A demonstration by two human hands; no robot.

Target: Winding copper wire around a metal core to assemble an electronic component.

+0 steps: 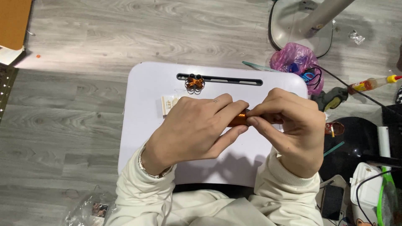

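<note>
An orange cylinder [238,120], small and shiny, is pinched at its middle above the white desk [146,83], between the fingertips of both hands. The left hand [194,129] is curled around it from nine o'clock, thumb below and fingers above; the right hand [289,125] is closed on its other end from three o'clock, so most of it is hidden. At twelve o'clock from the hands, a small orange-and-wire piece [195,83] is seen sitting at the dark slot [234,79] in the desk. A small cream box [169,104] lies just beside the left hand's knuckles. A pink plastic bag [293,58] and a glue bottle [370,84] are seen on the floor at two o'clock.
</note>
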